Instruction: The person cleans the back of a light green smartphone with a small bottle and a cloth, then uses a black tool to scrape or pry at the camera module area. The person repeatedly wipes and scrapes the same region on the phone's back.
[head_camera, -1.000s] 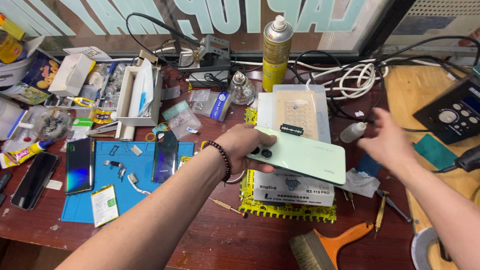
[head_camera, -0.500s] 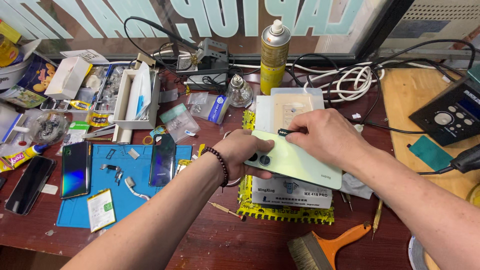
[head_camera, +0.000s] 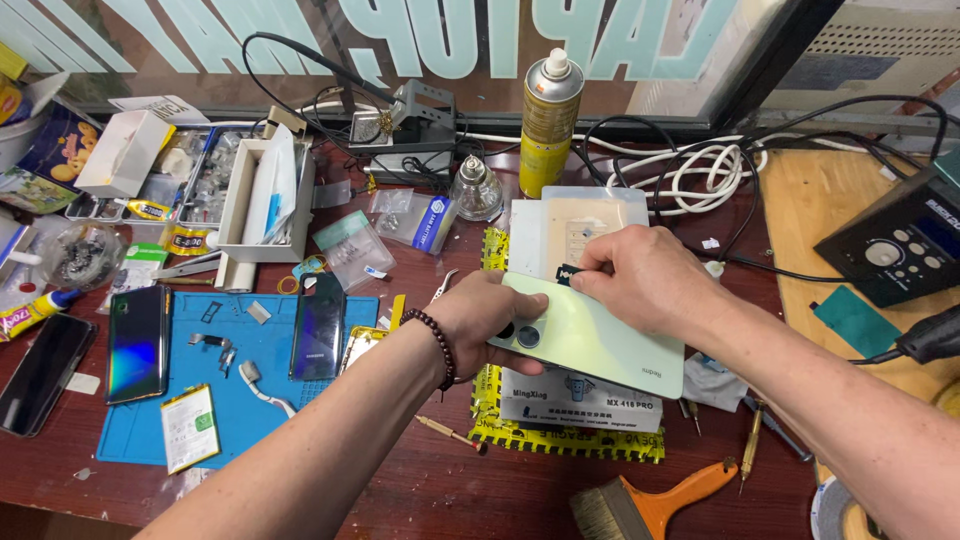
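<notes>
Phone (head_camera: 590, 340), pale green, back up, sits above the yellow mat (head_camera: 565, 440) on my surface (head_camera: 400, 490). My left hand (head_camera: 480, 320) clamps its camera corner to steady it; my right hand (head_camera: 640, 285) pinches a small dark part (head_camera: 568, 275) at its top edge.

A second ago your right hand (head_camera: 650, 285) was out to the right, over the cables, well clear of the pale green phone (head_camera: 590, 340). It has since come back and now rests on the phone's top edge, fingertips pinching a small dark piece there.
</notes>
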